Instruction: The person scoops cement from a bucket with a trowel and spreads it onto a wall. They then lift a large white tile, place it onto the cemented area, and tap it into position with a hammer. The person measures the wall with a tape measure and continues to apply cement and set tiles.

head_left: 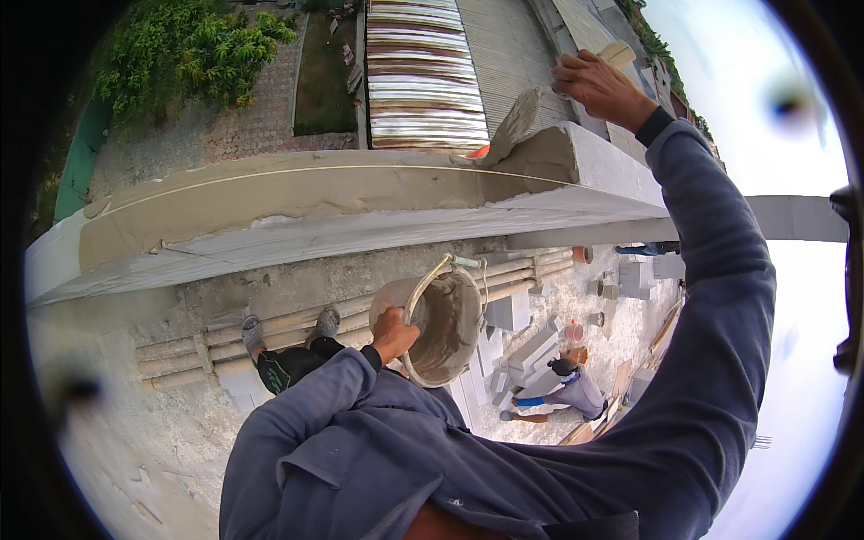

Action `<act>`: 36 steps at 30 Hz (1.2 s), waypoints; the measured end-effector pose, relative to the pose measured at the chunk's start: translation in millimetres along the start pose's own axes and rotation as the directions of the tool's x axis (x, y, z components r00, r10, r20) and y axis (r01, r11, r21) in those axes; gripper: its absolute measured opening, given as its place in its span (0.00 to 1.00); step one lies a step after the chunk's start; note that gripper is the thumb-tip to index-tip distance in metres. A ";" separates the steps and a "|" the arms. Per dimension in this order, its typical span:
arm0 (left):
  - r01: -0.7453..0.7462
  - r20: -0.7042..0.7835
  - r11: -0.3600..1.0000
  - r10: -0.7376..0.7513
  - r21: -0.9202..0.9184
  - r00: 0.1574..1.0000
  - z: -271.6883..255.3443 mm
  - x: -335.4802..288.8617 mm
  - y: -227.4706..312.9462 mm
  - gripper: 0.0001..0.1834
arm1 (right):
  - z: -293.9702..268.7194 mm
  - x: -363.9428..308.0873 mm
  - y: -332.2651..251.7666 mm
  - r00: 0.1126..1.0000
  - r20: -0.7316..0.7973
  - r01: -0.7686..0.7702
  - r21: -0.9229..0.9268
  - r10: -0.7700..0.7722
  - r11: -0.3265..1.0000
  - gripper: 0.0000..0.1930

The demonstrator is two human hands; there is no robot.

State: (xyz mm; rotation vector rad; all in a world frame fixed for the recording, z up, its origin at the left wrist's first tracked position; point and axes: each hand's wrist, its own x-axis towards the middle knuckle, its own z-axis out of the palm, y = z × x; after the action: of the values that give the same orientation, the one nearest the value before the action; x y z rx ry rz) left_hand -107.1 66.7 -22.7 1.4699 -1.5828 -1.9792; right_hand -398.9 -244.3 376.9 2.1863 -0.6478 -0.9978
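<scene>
Trowel (524,121): mortar-coated blade at the left end of a pale block (623,166), over the right part of the wall's (360,229) top.
Right hand (598,88): closed around the trowel's wooden handle.
Mortar bed (270,189): spread along the wall top, left of the block, whose near end is smeared too.
Slip risks: mortar could drop past the wall's far edge if the blade tilts outward; a low stroke could knock the string line (198,183) strung over the bed; the bucket (389,301) could swing or slip, being gripped on one side only.
Left hand (396,335): clamped on the bucket's rim.
Bucket contents: mortar coats the inside; its mouth tips rightward, below the wall's near edge; depth unclear.
Orange bucket (576,355): beside a co-worker (580,396); contents too small to tell.
</scene>
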 end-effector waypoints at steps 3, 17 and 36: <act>-0.007 0.020 1.000 0.006 0.022 1.000 -1.8 2.3 8.7 0.17 | -9.3 -33.0 21.2 0.995 -0.102 -0.006 -0.041 0.002 0.999 0.14; -0.039 0.122 0.986 0.019 0.160 0.992 3.8 5.9 29.8 0.16 | -24.4 -22.0 -9.1 0.983 -0.182 -0.054 -0.144 0.028 0.988 0.15; -0.115 0.184 0.983 0.088 0.143 0.979 18.0 14.3 23.1 0.15 | -129.3 -155.3 21.2 0.993 -0.080 -0.067 0.172 0.081 0.983 0.08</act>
State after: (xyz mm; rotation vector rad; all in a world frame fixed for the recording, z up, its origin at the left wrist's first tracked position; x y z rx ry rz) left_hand -137.3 58.9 -12.9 1.2631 -1.8818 -2.0180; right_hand -391.9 -112.3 531.2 2.3201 -0.7927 -0.8306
